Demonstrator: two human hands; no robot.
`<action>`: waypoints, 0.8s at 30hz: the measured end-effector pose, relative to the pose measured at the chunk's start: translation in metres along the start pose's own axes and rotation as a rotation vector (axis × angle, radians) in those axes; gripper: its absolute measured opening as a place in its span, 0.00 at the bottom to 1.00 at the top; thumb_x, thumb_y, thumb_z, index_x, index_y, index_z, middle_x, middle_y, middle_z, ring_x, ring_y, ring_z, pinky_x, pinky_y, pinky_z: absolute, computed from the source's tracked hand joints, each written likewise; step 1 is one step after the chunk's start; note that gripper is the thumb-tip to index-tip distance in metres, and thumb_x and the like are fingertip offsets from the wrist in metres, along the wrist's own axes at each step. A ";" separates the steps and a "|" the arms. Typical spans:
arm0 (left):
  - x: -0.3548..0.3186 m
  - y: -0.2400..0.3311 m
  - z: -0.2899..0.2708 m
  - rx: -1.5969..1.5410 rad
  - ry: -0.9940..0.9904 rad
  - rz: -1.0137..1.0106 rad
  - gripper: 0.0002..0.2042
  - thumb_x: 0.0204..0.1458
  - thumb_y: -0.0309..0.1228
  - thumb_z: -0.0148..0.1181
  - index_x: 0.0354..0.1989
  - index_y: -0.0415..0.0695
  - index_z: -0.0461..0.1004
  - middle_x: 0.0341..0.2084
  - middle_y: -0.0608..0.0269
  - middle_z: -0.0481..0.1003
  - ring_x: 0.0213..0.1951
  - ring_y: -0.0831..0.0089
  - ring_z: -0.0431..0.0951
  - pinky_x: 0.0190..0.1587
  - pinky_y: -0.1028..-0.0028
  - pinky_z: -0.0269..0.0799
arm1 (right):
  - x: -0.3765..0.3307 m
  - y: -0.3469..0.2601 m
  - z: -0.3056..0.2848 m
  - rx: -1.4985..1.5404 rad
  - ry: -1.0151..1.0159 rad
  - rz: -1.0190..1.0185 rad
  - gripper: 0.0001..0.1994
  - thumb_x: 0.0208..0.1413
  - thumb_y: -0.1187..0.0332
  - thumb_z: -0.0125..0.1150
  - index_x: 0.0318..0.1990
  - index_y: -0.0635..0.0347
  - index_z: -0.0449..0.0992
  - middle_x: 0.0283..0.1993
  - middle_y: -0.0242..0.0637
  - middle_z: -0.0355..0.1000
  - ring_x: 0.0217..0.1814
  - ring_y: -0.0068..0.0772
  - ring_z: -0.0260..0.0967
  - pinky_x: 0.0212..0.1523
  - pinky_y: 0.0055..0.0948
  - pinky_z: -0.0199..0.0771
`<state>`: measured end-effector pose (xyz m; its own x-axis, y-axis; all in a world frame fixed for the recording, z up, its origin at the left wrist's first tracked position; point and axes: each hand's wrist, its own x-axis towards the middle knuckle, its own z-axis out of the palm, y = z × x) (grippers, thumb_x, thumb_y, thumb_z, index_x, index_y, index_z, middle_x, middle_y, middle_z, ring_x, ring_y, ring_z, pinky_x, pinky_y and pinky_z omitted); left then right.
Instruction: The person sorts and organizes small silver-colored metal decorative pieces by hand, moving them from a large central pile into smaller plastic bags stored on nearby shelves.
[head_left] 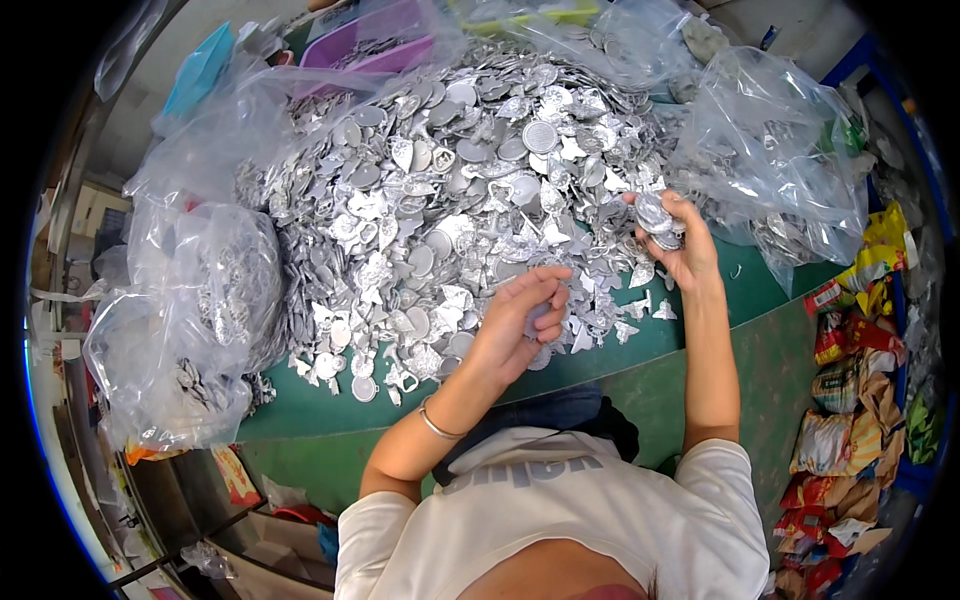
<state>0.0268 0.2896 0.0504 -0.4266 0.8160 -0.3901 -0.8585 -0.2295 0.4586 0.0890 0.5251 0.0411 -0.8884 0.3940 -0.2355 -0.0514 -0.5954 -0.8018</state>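
Note:
A wide heap of flat silver-grey metal pieces point(430, 200) covers the green table, with round discs, leaf shapes and other ornamental outlines mixed together. At its right side my right hand point(690, 250) is closed around several round metal pieces point(656, 218), held together as a small stack with patterned faces. Over the near edge of the heap, my left hand point(520, 325) has its fingers curled in. Part of a flat grey metal piece point(534, 318) shows between those fingers and the palm; the rest is hidden. A few small loose pieces point(663, 310) lie on the table between my hands.
Clear plastic bags of metal pieces stand at the left point(235, 290) and right point(770, 150) of the heap. A purple bin point(370, 45) is behind it, with a light blue container point(198, 72) at far left. Colourful packets point(830, 440) line the right side. The green table edge point(300, 425) runs before me.

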 end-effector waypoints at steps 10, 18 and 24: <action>-0.003 -0.002 -0.002 0.041 0.048 0.004 0.11 0.54 0.27 0.47 0.44 0.37 0.66 0.26 0.64 0.66 0.23 0.81 0.61 0.23 0.83 0.56 | 0.003 0.013 0.003 0.392 -0.188 0.053 0.16 0.60 0.57 0.40 0.38 0.62 0.66 0.26 0.36 0.63 0.26 0.35 0.64 0.22 0.33 0.70; 0.004 -0.017 0.034 -0.229 0.218 -0.090 0.20 0.57 0.42 0.40 0.52 0.42 0.62 0.43 0.54 0.69 0.49 0.58 0.68 0.54 0.63 0.62 | -0.045 0.041 0.076 -0.851 -0.217 -0.243 0.11 0.52 0.65 0.53 0.39 0.62 0.68 0.31 0.34 0.66 0.31 0.29 0.66 0.30 0.24 0.67; 0.020 -0.022 0.021 -0.400 0.053 0.102 0.17 0.55 0.44 0.45 0.46 0.45 0.66 0.38 0.61 0.70 0.42 0.66 0.72 0.44 0.68 0.69 | -0.056 0.029 0.100 -1.484 -0.264 -0.883 0.16 0.44 0.69 0.60 0.42 0.61 0.68 0.39 0.38 0.66 0.41 0.35 0.65 0.41 0.31 0.66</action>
<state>0.0428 0.3222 0.0495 -0.5203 0.7525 -0.4039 -0.8495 -0.5043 0.1547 0.0920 0.4157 0.0858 -0.8779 0.0138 0.4787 -0.2283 0.8667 -0.4436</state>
